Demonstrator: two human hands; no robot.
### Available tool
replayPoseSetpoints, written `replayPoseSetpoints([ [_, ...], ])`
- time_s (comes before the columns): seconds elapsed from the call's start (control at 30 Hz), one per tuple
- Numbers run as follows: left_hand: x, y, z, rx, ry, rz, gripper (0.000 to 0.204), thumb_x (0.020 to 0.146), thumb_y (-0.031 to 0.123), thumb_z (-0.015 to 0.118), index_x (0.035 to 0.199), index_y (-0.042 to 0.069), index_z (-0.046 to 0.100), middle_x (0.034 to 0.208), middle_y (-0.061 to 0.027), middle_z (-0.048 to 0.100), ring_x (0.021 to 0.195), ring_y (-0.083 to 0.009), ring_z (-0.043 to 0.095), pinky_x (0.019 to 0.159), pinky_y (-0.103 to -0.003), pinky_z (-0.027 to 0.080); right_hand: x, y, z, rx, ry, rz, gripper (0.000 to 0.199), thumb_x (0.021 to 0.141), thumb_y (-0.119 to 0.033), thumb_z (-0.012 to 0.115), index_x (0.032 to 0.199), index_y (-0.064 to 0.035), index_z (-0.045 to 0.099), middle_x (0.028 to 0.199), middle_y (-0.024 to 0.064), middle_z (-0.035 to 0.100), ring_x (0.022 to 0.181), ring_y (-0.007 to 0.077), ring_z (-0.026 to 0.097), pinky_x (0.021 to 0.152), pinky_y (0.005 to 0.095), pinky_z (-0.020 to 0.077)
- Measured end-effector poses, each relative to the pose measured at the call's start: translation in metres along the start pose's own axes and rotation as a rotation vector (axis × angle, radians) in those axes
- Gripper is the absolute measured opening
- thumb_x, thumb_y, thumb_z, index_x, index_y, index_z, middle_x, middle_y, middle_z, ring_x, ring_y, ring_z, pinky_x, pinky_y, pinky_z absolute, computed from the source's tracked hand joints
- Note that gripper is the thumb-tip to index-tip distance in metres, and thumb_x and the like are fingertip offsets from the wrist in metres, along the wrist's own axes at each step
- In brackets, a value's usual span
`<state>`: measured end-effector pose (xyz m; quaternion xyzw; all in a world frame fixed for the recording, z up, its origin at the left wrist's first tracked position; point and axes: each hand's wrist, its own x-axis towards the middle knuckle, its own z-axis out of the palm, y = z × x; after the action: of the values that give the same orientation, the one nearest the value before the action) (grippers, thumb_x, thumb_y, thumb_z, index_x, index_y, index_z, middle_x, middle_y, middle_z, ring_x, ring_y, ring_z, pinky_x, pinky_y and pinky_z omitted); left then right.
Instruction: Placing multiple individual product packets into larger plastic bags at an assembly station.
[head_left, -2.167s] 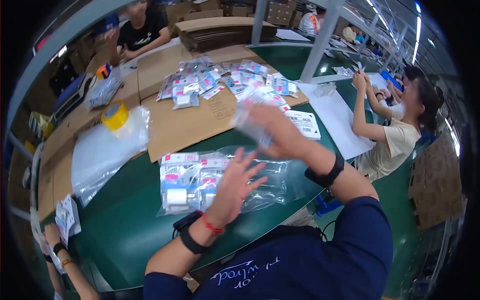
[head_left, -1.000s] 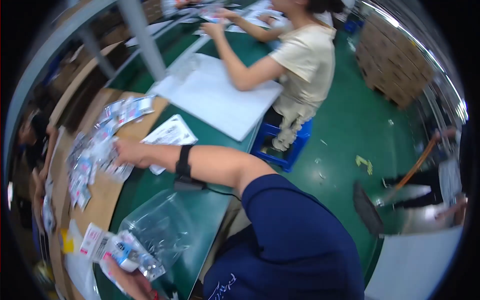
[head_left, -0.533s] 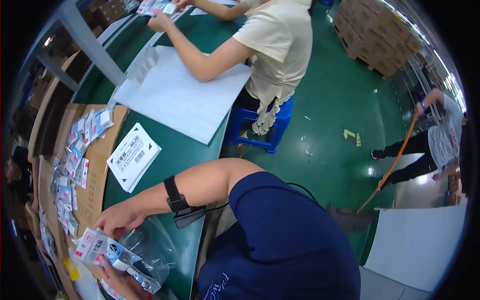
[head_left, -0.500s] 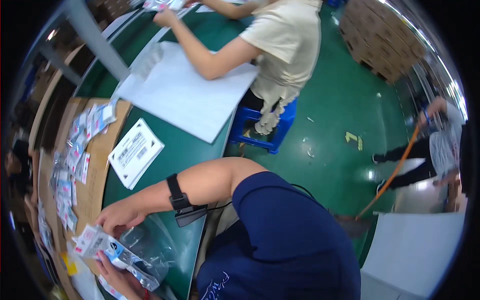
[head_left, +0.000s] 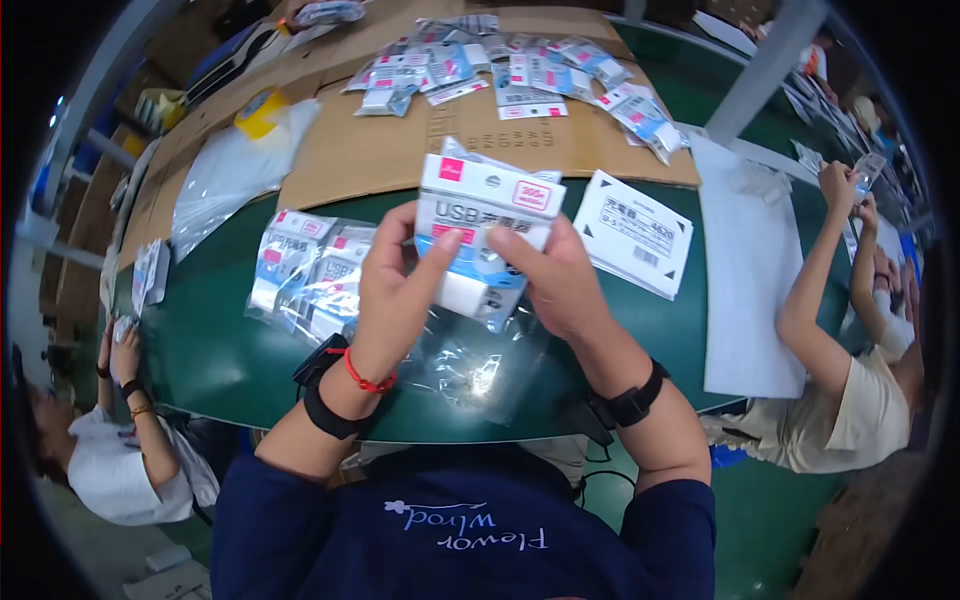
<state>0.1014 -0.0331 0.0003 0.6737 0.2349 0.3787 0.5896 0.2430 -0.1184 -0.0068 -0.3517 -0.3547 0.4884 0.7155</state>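
My left grip (head_left: 388,290) and right grip (head_left: 565,285) are closed on blue-and-white charger packets (head_left: 465,207), held above the clear plastic bag (head_left: 475,368) lying on the green surface (head_left: 210,350).

Two grips, left (head_left: 388,288) and right (head_left: 568,285), share at least two held packets (head_left: 478,268), overlapping too closely for a sure total. Two more packets (head_left: 285,255) show face up on the one green table (head_left: 210,350), left of the grips. The heaped packets (head_left: 540,75) beyond number at least six; overlaps hide the exact count. There is one yellow tape roll (head_left: 258,118), one stack of printed sheets (head_left: 635,235), one white foam sheet (head_left: 745,300), two black wristbands (head_left: 635,400) on the person's arms and one red bracelet (head_left: 368,375).
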Motion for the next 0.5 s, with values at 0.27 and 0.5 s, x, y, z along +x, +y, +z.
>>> replayPoseSetpoints([
  [0.27, -0.0003, 0.0043, 0.0045, -0.244, -0.074, -0.187, 0.031, 0.090, 0.015, 0.063, 0.115, 0.001, 0.052, 0.102, -0.0053, 0.062, 0.091, -0.0085, 0.058, 0.077, -0.024, 0.046, -0.0017, -0.0005, 0.0024, 0.040, 0.098, -0.095, 0.053, 0.089, -0.007, 0.060, 0.136, -0.0009, 0.037, 0.124, 0.0092, 0.055, 0.111, 0.0148, 0.054, 0.096, 0.0301, 0.0428],
  [0.5, -0.0011, 0.0022, 0.0019, -0.145, -0.158, -0.143, 0.034, 0.091, 0.017, 0.061, 0.117, -0.002, 0.049, 0.100, -0.0075, 0.062, 0.089, -0.0083, 0.058, 0.075, -0.025, 0.046, -0.0048, -0.0020, 0.0002, -0.112, 0.171, -0.129, 0.044, 0.092, -0.011, 0.058, 0.131, -0.0006, 0.041, 0.120, 0.0095, 0.056, 0.106, 0.0134, 0.055, 0.090, 0.0283, 0.0456],
])
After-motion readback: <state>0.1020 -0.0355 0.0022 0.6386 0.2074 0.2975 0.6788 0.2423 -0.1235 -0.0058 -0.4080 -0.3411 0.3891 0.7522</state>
